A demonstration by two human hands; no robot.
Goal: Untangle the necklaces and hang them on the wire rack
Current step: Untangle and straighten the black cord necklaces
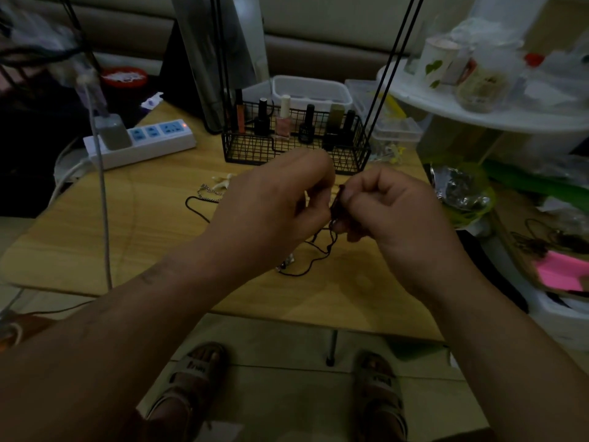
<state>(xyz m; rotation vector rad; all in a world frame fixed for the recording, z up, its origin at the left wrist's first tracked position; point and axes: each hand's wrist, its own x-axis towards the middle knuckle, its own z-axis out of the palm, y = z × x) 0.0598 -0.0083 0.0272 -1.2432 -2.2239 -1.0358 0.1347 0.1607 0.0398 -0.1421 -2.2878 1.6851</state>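
**Risk:** pulling the hands apart could tighten the knot in the dark cord necklace (330,247) instead of loosening it. The slack trailing on the desk (143,237) could also snag the silver chain (208,193) lying beyond the left hand (274,202). **Hands:** the left hand and right hand (392,212) are narrowly curled, each pinching the cord at the tangle. They are raised just above the desk, in front of the wire rack (255,148).

Two hands (271,205) (395,215), one wire rack (251,148), five bottles (283,122).
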